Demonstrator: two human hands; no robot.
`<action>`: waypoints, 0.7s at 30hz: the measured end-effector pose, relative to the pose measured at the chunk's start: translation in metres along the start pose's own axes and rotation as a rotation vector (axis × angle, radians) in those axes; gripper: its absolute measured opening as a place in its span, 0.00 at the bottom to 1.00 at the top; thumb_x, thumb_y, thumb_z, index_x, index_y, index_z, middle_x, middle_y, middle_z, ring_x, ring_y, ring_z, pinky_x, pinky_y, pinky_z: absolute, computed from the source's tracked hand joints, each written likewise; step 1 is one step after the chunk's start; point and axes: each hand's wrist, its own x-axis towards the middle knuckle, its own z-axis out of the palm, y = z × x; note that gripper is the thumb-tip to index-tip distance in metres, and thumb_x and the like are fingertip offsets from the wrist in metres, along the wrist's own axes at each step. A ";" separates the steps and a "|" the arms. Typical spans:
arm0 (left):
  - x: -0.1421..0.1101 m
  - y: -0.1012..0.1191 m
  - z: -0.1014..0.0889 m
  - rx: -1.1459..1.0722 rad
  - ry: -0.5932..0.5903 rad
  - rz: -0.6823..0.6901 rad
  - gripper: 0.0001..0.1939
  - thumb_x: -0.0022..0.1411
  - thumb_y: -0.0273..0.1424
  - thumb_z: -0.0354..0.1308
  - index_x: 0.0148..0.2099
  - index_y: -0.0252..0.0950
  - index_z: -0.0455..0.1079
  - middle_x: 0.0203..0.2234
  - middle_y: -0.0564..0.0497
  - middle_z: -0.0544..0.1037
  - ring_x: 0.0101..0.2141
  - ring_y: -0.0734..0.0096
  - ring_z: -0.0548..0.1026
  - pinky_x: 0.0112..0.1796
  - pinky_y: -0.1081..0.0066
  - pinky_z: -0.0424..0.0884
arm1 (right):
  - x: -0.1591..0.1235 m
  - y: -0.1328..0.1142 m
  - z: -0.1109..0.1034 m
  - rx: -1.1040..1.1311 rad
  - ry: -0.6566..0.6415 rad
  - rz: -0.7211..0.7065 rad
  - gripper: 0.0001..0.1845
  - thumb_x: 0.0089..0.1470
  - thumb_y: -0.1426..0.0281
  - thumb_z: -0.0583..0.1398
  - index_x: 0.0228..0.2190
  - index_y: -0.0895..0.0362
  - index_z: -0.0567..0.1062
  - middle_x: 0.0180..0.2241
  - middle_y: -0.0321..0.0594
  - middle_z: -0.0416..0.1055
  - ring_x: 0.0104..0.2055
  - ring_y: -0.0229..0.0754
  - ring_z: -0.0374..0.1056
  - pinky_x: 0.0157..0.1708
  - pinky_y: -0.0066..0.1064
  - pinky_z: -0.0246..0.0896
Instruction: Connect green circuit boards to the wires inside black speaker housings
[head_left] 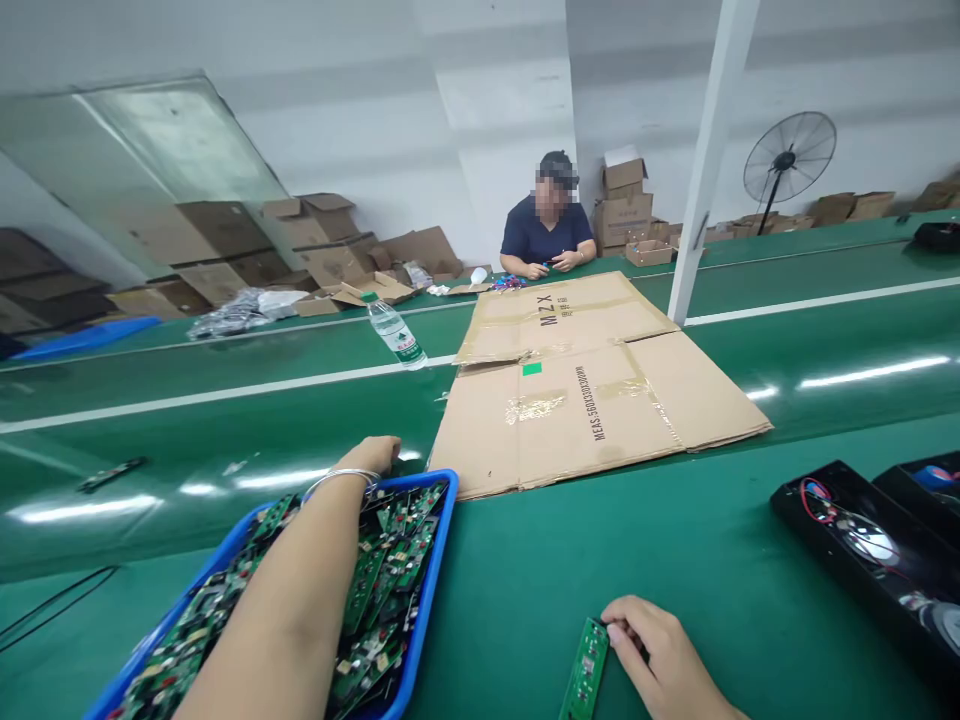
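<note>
My left hand (373, 455) reaches over the far rim of a blue tray (431, 590) heaped with several green circuit boards (382, 580); a silver bangle sits on the wrist. Its fingers curl down past the rim and are mostly hidden. My right hand (660, 655) rests on the green table at the lower right, fingers bent and pinching the top end of a narrow green circuit board (585, 668) that lies flat on the table.
A flattened cardboard box (592, 400) lies on the green conveyor ahead, a water bottle (396, 335) beside it. Black housings with wires (862, 540) sit at the right. A person in a dark shirt (547, 235) works across the belt. A white post (705, 170), a fan (787, 160) and cartons stand behind.
</note>
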 end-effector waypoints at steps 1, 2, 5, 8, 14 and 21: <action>-0.002 0.002 -0.005 -0.016 -0.001 -0.005 0.13 0.60 0.36 0.57 0.28 0.31 0.67 0.21 0.55 0.70 0.24 0.74 0.70 0.30 0.70 0.69 | -0.001 -0.001 -0.001 0.005 -0.003 0.006 0.18 0.63 0.63 0.44 0.32 0.55 0.69 0.25 0.38 0.66 0.24 0.38 0.62 0.23 0.27 0.55; -0.005 0.004 -0.011 -0.040 0.007 -0.003 0.14 0.60 0.35 0.57 0.26 0.31 0.66 0.20 0.56 0.69 0.24 0.74 0.70 0.30 0.70 0.68 | -0.001 -0.002 -0.001 0.011 -0.006 0.012 0.17 0.62 0.63 0.44 0.32 0.55 0.69 0.26 0.38 0.66 0.25 0.38 0.63 0.24 0.27 0.55; -0.017 0.017 -0.033 -0.157 0.086 0.034 0.10 0.56 0.31 0.59 0.27 0.32 0.66 0.21 0.56 0.71 0.27 0.73 0.72 0.34 0.70 0.68 | -0.004 -0.005 -0.004 0.026 0.000 0.029 0.15 0.62 0.64 0.46 0.34 0.55 0.69 0.28 0.39 0.68 0.29 0.40 0.65 0.29 0.29 0.57; -0.043 0.040 -0.051 -0.311 0.157 0.058 0.06 0.55 0.30 0.57 0.34 0.34 0.66 0.28 0.53 0.77 0.32 0.69 0.75 0.35 0.72 0.69 | -0.005 -0.004 -0.007 0.048 -0.001 0.041 0.13 0.61 0.65 0.47 0.35 0.55 0.70 0.29 0.39 0.68 0.30 0.40 0.65 0.30 0.30 0.58; -0.158 0.115 -0.007 -0.797 0.168 0.350 0.12 0.58 0.38 0.54 0.40 0.36 0.63 0.45 0.44 0.75 0.43 0.62 0.74 0.45 0.62 0.70 | -0.006 -0.001 -0.009 0.049 0.020 0.032 0.12 0.60 0.66 0.50 0.36 0.57 0.70 0.31 0.39 0.70 0.31 0.40 0.66 0.32 0.30 0.59; -0.257 0.175 0.084 -0.563 0.166 0.451 0.09 0.62 0.27 0.48 0.42 0.35 0.67 0.52 0.41 0.68 0.55 0.57 0.62 0.54 0.51 0.59 | -0.006 0.000 -0.009 0.061 0.071 0.024 0.12 0.57 0.64 0.51 0.33 0.57 0.70 0.28 0.38 0.70 0.28 0.39 0.64 0.29 0.29 0.58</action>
